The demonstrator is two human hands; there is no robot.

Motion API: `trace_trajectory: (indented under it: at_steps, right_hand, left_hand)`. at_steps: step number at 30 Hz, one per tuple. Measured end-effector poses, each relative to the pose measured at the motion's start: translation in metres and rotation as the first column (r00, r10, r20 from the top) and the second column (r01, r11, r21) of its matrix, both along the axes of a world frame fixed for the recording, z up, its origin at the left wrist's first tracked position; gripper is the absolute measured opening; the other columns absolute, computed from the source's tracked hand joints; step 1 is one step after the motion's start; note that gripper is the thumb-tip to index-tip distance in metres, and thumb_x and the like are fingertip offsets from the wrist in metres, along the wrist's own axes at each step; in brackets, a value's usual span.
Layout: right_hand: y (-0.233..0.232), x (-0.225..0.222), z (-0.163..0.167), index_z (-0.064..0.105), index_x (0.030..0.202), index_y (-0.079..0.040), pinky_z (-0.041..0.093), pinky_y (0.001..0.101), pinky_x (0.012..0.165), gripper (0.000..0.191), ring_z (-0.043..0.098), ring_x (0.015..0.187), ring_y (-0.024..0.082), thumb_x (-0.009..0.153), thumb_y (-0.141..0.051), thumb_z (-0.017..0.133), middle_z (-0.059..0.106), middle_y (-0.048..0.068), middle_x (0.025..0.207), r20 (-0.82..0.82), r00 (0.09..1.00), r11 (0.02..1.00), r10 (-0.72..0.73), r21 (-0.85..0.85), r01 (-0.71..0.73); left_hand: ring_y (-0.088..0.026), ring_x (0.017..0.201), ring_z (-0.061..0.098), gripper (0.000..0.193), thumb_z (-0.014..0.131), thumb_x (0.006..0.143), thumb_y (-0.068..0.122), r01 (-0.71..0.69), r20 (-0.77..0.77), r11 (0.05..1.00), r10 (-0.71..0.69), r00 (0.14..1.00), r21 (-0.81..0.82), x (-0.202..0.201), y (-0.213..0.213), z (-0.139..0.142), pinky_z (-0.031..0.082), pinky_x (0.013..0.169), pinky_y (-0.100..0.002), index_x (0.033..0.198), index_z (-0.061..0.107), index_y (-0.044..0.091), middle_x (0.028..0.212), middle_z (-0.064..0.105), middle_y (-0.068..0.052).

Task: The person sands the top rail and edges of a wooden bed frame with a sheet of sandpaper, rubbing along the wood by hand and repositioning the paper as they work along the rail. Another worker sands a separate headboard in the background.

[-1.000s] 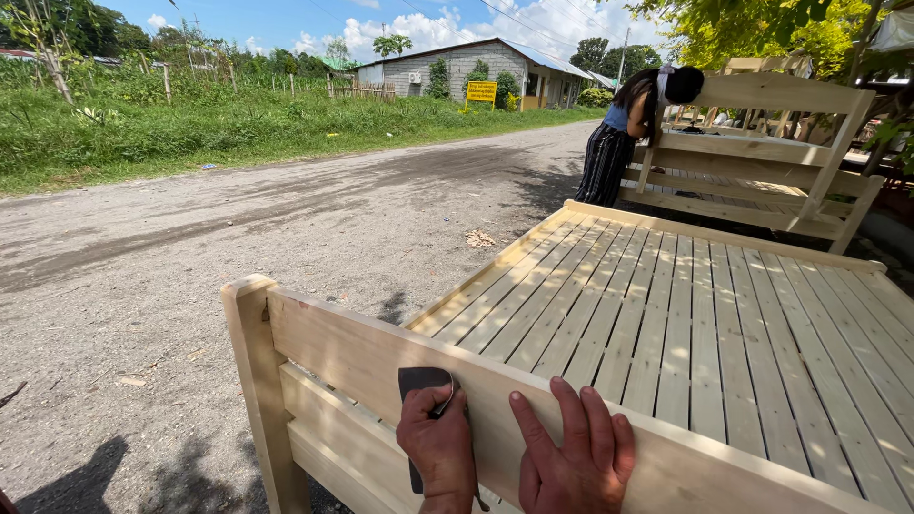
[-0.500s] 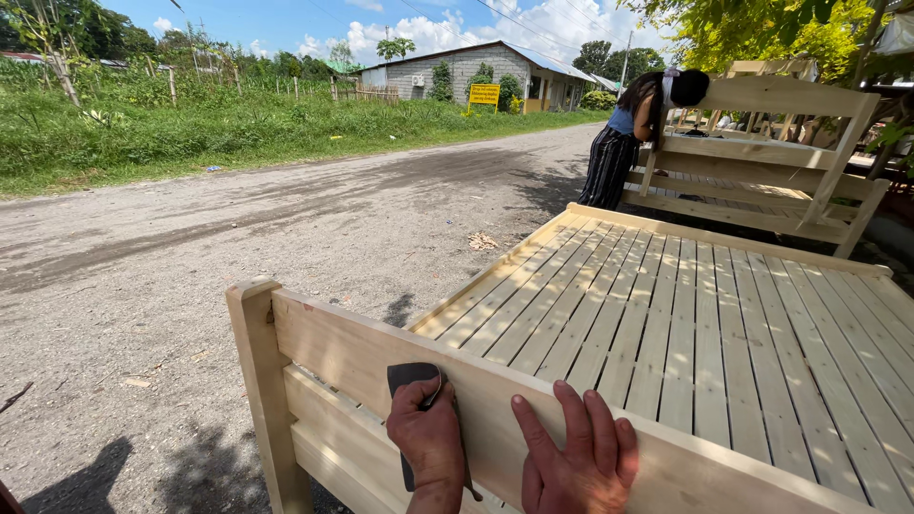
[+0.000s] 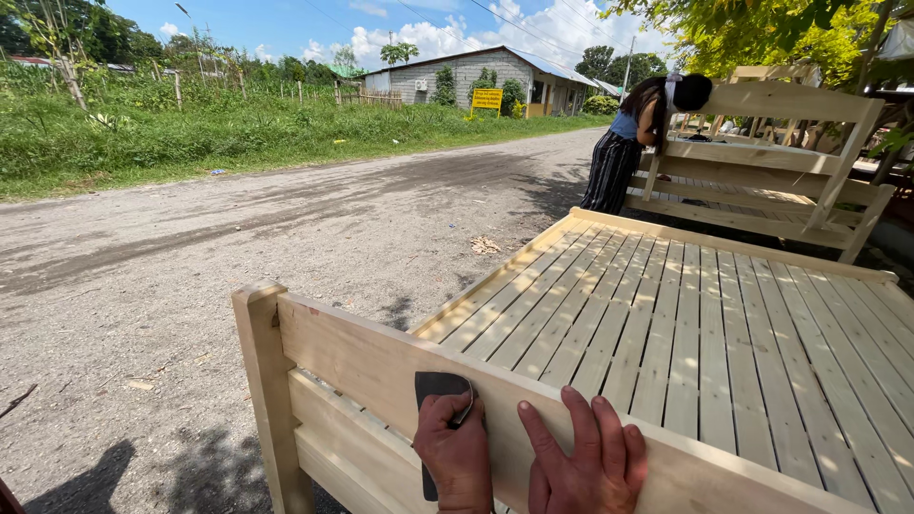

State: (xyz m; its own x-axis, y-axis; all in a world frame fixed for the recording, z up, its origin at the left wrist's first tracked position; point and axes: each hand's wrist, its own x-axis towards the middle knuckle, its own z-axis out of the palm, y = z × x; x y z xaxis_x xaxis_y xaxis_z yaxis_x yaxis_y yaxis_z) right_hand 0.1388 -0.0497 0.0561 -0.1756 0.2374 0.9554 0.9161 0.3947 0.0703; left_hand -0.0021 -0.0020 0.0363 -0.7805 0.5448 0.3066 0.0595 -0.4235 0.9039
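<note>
Pressing dark sanding sheet on pale bed rail, left hand clamped; right hand flat, fingers apart. Yellow rectangular sign far roadside. Sheet slid slightly rightward since earlier.

Both wrists run off bottom edge of frame; we see left hand and right hand only partly. Dark sanding sheet mostly covered by left hand. Bed frame cut by right and bottom edges. Distant person, upper right: hands hidden behind second frame. Yellow sign, upper centre: we find it too small to tell.
</note>
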Motion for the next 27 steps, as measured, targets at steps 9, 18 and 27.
trace_trajectory:
  at_steps: [9,18,27]
  right_hand:
    - [0.0,0.0,-0.004,0.074,0.121,-0.037,0.019,0.0486,0.118,0.057,0.045,0.134,0.027,0.068,-0.019,0.061,0.059,0.003,0.138,-0.039,0.999,0.999,-0.023,-0.033,0.022]
    - [-0.005,0.0,-0.001,0.074,0.12,-0.036,0.019,0.0493,0.12,0.054,0.044,0.136,0.027,0.07,-0.014,0.066,0.057,0.004,0.14,-0.054,0.999,0.997,0.0,-0.072,-0.004]
    - [-0.005,-0.001,0.002,0.075,0.118,-0.034,0.019,0.0499,0.118,0.055,0.045,0.133,0.027,0.067,-0.014,0.069,0.059,0.005,0.137,-0.053,0.999,0.999,0.008,-0.046,-0.011]
  left_hand:
    - [-0.014,0.075,0.066,0.011,0.081,0.074,-0.002,-0.069,0.072,0.997,0.067,0.995,0.025,-0.017,0.012,-0.001,0.052,0.074,-0.026,0.084,0.077,0.001,0.084,0.07,-0.002]
    - [-0.016,0.077,0.063,0.009,0.082,0.074,-0.003,0.001,0.068,0.997,-0.006,0.998,0.073,-0.025,0.018,-0.007,0.051,0.076,-0.027,0.081,0.077,-0.002,0.082,0.067,-0.005]
    - [-0.013,0.074,0.065,0.015,0.083,0.071,0.0,-0.115,-0.027,0.992,0.116,0.993,0.055,-0.065,0.043,-0.009,0.053,0.073,-0.028,0.085,0.079,-0.002,0.082,0.073,-0.008]
